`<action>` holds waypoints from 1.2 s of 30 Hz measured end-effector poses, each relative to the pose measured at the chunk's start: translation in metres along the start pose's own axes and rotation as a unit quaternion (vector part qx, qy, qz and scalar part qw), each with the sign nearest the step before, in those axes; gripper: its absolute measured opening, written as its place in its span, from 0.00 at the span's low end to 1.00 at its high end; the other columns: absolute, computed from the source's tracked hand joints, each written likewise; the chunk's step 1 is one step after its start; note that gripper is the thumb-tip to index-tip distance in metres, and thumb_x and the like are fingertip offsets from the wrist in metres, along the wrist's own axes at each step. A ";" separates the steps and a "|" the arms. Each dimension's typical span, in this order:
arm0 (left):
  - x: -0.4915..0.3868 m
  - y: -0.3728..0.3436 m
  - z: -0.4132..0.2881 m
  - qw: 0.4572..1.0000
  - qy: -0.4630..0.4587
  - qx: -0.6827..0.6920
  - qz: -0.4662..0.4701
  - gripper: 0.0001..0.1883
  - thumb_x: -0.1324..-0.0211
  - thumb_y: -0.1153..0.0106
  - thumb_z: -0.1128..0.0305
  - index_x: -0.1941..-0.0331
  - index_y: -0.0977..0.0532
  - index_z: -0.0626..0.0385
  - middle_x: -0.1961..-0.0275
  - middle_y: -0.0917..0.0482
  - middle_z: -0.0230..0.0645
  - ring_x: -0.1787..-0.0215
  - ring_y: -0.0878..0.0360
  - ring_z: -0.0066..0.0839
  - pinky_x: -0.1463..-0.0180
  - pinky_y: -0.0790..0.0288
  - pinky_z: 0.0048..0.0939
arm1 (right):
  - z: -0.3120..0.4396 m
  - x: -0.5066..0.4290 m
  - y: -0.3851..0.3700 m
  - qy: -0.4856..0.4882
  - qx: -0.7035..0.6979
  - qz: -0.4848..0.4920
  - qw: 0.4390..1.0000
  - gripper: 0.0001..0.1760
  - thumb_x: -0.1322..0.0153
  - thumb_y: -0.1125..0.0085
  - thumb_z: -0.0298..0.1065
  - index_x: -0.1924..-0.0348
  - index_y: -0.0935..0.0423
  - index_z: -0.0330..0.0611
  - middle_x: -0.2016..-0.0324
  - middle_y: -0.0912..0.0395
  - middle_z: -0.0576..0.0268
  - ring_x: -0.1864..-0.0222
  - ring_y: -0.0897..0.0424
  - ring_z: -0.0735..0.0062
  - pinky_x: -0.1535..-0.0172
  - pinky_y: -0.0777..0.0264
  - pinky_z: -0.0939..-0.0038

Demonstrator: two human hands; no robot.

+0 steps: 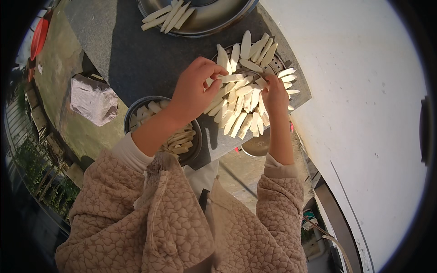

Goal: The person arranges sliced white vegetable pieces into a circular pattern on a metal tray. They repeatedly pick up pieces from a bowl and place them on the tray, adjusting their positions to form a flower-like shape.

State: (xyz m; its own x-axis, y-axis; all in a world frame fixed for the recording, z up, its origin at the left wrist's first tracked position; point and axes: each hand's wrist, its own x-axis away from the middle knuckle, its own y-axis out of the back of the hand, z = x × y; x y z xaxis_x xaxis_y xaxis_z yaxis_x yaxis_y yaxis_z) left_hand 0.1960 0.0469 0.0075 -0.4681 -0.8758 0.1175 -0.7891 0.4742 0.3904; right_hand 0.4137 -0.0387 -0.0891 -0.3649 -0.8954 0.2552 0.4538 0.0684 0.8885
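Pale strips of cut root vegetable (246,102) lie fanned out over a round perforated metal tray (278,65), hiding most of it. My left hand (199,85) is at the tray's left side, pinching one pale strip (234,78) by its end between thumb and forefinger. On the right, my right hand (276,92) has its fingertips on another strip (262,83) among those on the tray. Below my left forearm stands a metal bowl (198,146) holding more cut pieces (179,141), partly covered by the arm.
A large steel basin (222,22) stands at the far side of the grey stone slab (143,65), with several strips (174,17) on its rim. A white wall (351,85) borders the right. Left of the slab is a cloth-covered seat (94,99). Another basin (256,146) sits lower down.
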 end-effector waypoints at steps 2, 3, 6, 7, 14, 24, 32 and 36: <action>0.004 0.003 -0.004 1.000 -0.010 0.006 -0.008 0.10 0.50 0.45 0.81 0.64 0.23 0.56 0.64 0.27 0.30 0.69 0.26 0.20 0.71 0.32 0.21 | 0.000 -0.004 0.000 -0.006 0.014 0.030 0.999 0.16 0.42 0.39 0.26 0.61 0.28 0.43 0.64 0.24 0.56 0.61 0.22 0.56 0.61 0.27 0.61; 0.005 0.005 -0.004 1.000 -0.013 0.007 -0.013 0.09 0.50 0.45 0.81 0.64 0.23 0.56 0.64 0.27 0.30 0.69 0.26 0.20 0.71 0.33 0.21 | 0.001 -0.007 0.001 -0.003 0.026 0.050 0.998 0.16 0.43 0.38 0.26 0.62 0.28 0.43 0.64 0.24 0.56 0.62 0.22 0.56 0.61 0.27 0.61; 0.009 0.012 -0.006 1.000 -0.013 0.009 -0.019 0.09 0.49 0.46 0.81 0.64 0.23 0.57 0.64 0.27 0.30 0.68 0.26 0.19 0.70 0.33 0.20 | 0.002 -0.012 0.007 0.011 0.035 0.090 0.995 0.11 0.43 0.41 0.25 0.67 0.26 0.40 0.64 0.25 0.52 0.65 0.22 0.52 0.63 0.27 0.59; 0.010 0.016 -0.008 1.000 -0.008 0.008 -0.017 0.09 0.49 0.46 0.82 0.63 0.23 0.58 0.63 0.27 0.31 0.67 0.26 0.19 0.70 0.33 0.19 | 0.002 -0.014 0.009 0.017 0.033 0.101 0.994 0.08 0.43 0.42 0.24 0.70 0.25 0.40 0.65 0.25 0.51 0.66 0.22 0.51 0.64 0.27 0.58; 0.017 0.029 -0.002 1.000 0.020 0.013 -0.020 0.08 0.47 0.46 0.82 0.63 0.24 0.59 0.62 0.27 0.32 0.66 0.26 0.18 0.68 0.34 0.19 | 0.002 -0.021 0.022 -0.055 -0.060 0.131 0.988 0.07 0.44 0.42 0.28 0.72 0.24 0.38 0.72 0.21 0.53 0.69 0.21 0.58 0.64 0.28 0.65; 0.023 0.033 0.000 0.999 0.031 0.033 -0.022 0.08 0.47 0.47 0.81 0.63 0.24 0.59 0.62 0.27 0.32 0.66 0.26 0.19 0.68 0.33 0.19 | -0.009 -0.062 0.021 -0.269 -0.305 -0.068 0.911 0.16 0.43 0.41 0.29 0.63 0.24 0.31 0.76 0.21 0.59 0.79 0.21 0.76 0.72 0.27 0.76; 0.027 0.039 0.004 0.998 0.038 0.046 -0.033 0.09 0.47 0.47 0.80 0.63 0.23 0.58 0.62 0.27 0.32 0.68 0.27 0.19 0.70 0.33 0.19 | -0.009 -0.066 0.001 -0.277 -0.361 -0.100 0.885 0.15 0.42 0.45 0.22 0.61 0.27 0.28 0.72 0.22 0.56 0.77 0.21 0.74 0.73 0.26 0.78; 0.032 0.047 0.004 0.997 0.037 0.058 -0.045 0.09 0.47 0.47 0.81 0.62 0.24 0.58 0.62 0.27 0.32 0.66 0.26 0.19 0.70 0.32 0.19 | 0.000 -0.056 0.003 -0.275 -0.396 -0.113 0.869 0.14 0.41 0.44 0.22 0.61 0.28 0.27 0.73 0.23 0.57 0.75 0.20 0.73 0.72 0.25 0.78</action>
State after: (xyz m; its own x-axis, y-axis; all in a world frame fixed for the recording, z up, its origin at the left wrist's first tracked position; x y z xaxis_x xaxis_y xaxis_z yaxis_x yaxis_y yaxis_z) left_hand 0.1420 0.0416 0.0263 -0.3663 -0.9173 0.1561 -0.8688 0.3972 0.2956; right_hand 0.4351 0.0116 -0.1004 -0.7526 -0.4850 0.4454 0.6568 -0.6014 0.4549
